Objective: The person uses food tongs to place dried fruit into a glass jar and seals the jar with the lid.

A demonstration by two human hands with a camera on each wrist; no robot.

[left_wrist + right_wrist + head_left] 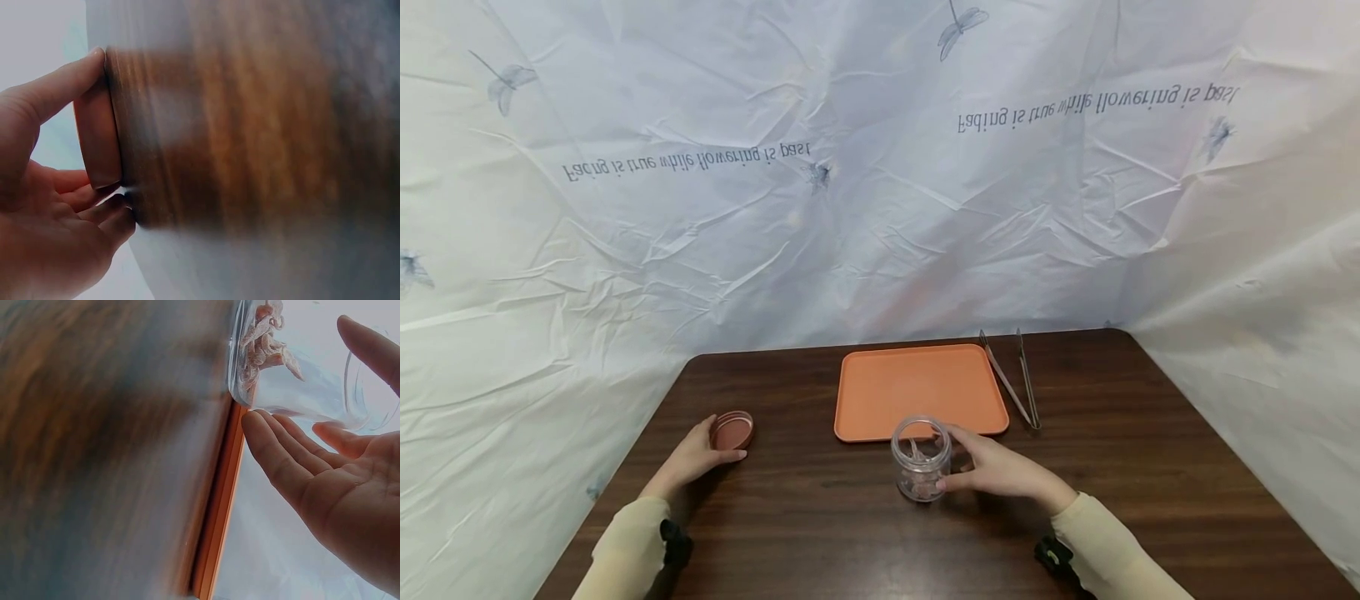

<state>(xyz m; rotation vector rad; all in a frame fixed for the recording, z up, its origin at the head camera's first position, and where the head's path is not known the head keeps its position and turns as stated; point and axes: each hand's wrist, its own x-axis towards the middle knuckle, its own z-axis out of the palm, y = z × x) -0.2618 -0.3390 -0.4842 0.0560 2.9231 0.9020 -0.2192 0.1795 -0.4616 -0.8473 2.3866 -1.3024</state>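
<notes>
On the left of the table my left hand grips a round reddish-brown lid by its edge. The left wrist view has the thumb on one side of the lid and the fingers on the other, close over the wood. A clear jar stands upright and uncovered in front of the tray. Wrinkled pale pinkish pieces lie in its bottom. My right hand is at the jar's right side, thumb in front and nearly straight fingers behind. In the right wrist view the fingertips are right at the jar wall.
An orange rectangular tray lies behind the jar at the table's far side. Metal tongs lie spread along its right edge. White printed sheeting hangs round the dark wooden table.
</notes>
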